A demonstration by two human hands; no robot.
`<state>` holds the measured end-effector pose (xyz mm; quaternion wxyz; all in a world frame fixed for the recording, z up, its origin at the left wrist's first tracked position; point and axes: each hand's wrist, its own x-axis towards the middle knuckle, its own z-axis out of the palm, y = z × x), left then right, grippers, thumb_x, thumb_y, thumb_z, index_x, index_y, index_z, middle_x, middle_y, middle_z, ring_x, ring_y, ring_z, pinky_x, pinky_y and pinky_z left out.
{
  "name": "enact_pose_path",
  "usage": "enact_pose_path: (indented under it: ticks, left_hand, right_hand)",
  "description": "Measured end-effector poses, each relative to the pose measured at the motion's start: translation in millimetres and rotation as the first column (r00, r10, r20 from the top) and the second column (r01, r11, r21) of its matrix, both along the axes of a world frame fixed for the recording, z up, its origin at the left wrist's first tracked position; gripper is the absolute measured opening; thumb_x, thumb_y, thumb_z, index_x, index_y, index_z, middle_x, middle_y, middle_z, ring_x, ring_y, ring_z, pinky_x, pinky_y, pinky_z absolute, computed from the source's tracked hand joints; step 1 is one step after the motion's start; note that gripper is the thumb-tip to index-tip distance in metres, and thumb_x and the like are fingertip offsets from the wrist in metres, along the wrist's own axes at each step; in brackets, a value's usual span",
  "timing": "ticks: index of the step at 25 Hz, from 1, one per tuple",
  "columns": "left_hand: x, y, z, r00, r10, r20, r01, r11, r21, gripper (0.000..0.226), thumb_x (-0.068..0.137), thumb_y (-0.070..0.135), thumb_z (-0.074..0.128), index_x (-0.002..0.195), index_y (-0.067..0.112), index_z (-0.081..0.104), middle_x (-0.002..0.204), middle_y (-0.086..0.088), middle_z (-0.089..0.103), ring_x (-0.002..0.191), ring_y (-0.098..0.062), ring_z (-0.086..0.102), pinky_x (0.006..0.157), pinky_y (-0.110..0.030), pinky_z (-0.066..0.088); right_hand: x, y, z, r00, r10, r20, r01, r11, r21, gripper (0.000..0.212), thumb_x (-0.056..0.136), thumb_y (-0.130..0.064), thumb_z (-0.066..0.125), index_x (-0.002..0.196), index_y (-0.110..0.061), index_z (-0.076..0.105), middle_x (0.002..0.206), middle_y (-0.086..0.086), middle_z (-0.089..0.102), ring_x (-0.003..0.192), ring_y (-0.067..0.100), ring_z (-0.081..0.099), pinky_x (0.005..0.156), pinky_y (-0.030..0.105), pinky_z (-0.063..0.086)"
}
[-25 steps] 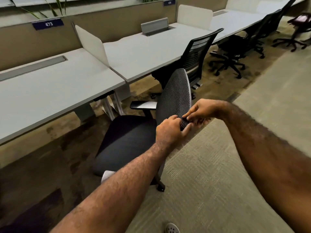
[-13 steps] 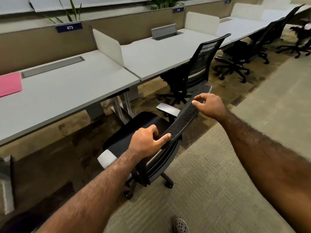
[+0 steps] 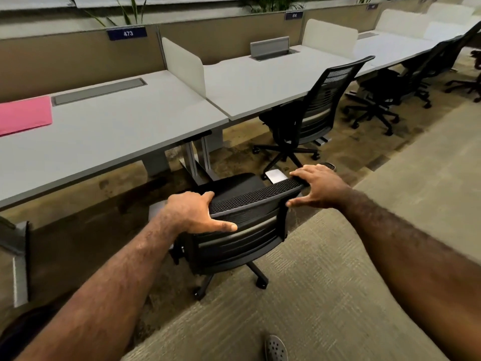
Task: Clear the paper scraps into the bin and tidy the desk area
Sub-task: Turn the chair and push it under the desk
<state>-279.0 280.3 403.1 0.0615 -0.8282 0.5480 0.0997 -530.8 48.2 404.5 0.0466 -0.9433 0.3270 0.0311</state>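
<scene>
**Spotter:** Your left hand (image 3: 194, 213) is clamped over the top edge of the black mesh chair (image 3: 242, 225), fingers curled over the front of the backrest and thumb stretched along its back. Your right hand (image 3: 318, 186) lies on the other end of that top edge, fingers spread and fairly flat, thumb pointing back toward you; it presses more than it grips

**Operator:** So where does the chair stand?

**Spotter:** You have it on the carpet (image 3: 325, 295) right in front of you, backrest facing you, seat pointing at the desk (image 3: 117, 131). Its castors sit on the edge between the pale carpet and the darker strip under the desk. A pale armrest pad (image 3: 274, 175) shows just past your right fingers. Your shoe (image 3: 276, 349) peeks in at the bottom edge

**Operator:** And the desk itself?

**Spotter:** You get a bare grey top apart from a pink folder (image 3: 24, 115) lying flat at its far left, next to a closed cable tray (image 3: 99, 91). I cannot tell you whether any paper scraps lie on it, and I cannot point you to a bin. A white divider (image 3: 183, 65) stands at the desk's right end. Behind it, the sign 473 (image 3: 127, 33) is fixed to the tan partition

**Operator:** Further off?

**Spotter:** You see a second black chair (image 3: 312, 113) tucked at the next desk, more chairs beyond it
</scene>
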Motion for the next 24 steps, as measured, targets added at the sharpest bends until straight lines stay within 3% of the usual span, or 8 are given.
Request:
enact_pose_path:
  ticks: [3, 5, 7, 11, 17, 24]
  left_hand:
    - [9, 11, -8, 0.998, 0.054, 0.017, -0.053, 0.998, -0.037, 0.095, 0.051, 0.098, 0.032, 0.116, 0.033, 0.055, 0.095, 0.009, 0.064, 0.082, -0.014, 0.060, 0.068, -0.031, 0.051]
    - [23, 21, -7, 0.996, 0.070, 0.049, -0.068, 0.997, -0.047, 0.089, 0.050, 0.097, 0.032, 0.105, 0.033, 0.060, 0.086, 0.010, 0.061, 0.076, -0.012, 0.058, 0.065, -0.029, 0.051]
    - [33, 32, -7, 0.996, 0.084, 0.028, -0.083, 0.996, -0.028, 0.095, 0.045, 0.099, 0.032, 0.105, 0.031, 0.062, 0.085, 0.010, 0.059, 0.076, -0.012, 0.057, 0.071, -0.032, 0.055]
    - [46, 55, -6, 0.995, 0.099, -0.011, -0.099, 0.995, -0.011, 0.101, 0.040, 0.100, 0.035, 0.108, 0.031, 0.063, 0.082, 0.011, 0.060, 0.077, -0.012, 0.060, 0.075, -0.037, 0.057]
    - [57, 88, -3, 0.992, 0.112, -0.064, -0.113, 0.993, -0.016, 0.108, 0.028, 0.105, 0.033, 0.100, 0.032, 0.065, 0.071, 0.016, 0.058, 0.066, -0.006, 0.057, 0.068, -0.033, 0.057]
    - [60, 159, 1, 0.989, 0.134, -0.058, -0.137, 0.990, -0.043, 0.117, 0.024, 0.107, 0.021, 0.102, 0.031, 0.064, 0.075, 0.013, 0.061, 0.067, -0.006, 0.058, 0.065, -0.030, 0.057]
  right_hand:
    - [19, 18, -6, 0.992, 0.082, 0.094, -0.072, 0.992, -0.100, 0.089, 0.054, -0.096, 0.041, 0.117, -0.035, 0.057, 0.113, -0.012, 0.066, 0.108, 0.015, 0.059, 0.089, 0.036, 0.047]
    - [31, 29, -5, 0.989, 0.120, 0.087, -0.107, 0.983, -0.146, 0.076, 0.055, -0.095, 0.041, 0.097, -0.035, 0.059, 0.092, -0.017, 0.065, 0.088, 0.012, 0.063, 0.069, 0.030, 0.046]
    - [41, 40, -9, 0.986, 0.139, 0.094, -0.118, 0.973, -0.197, 0.070, 0.056, -0.095, 0.038, 0.087, -0.035, 0.056, 0.083, -0.016, 0.063, 0.076, 0.013, 0.061, 0.062, 0.028, 0.039]
    - [58, 67, -14, 0.979, 0.156, 0.133, -0.112, 0.949, -0.293, 0.073, 0.056, -0.091, 0.036, 0.090, -0.032, 0.063, 0.084, -0.011, 0.067, 0.076, 0.015, 0.062, 0.063, 0.029, 0.043]
    - [79, 110, -5, 0.984, 0.170, 0.054, -0.153, 0.961, -0.231, 0.069, 0.057, -0.085, 0.037, 0.098, -0.035, 0.063, 0.083, -0.010, 0.067, 0.077, 0.017, 0.063, 0.068, 0.032, 0.048]
    - [95, 162, 6, 0.974, 0.226, 0.020, -0.215, 0.948, -0.234, 0.067, 0.058, -0.084, 0.037, 0.098, -0.037, 0.063, 0.083, -0.013, 0.067, 0.075, 0.014, 0.062, 0.066, 0.032, 0.048]
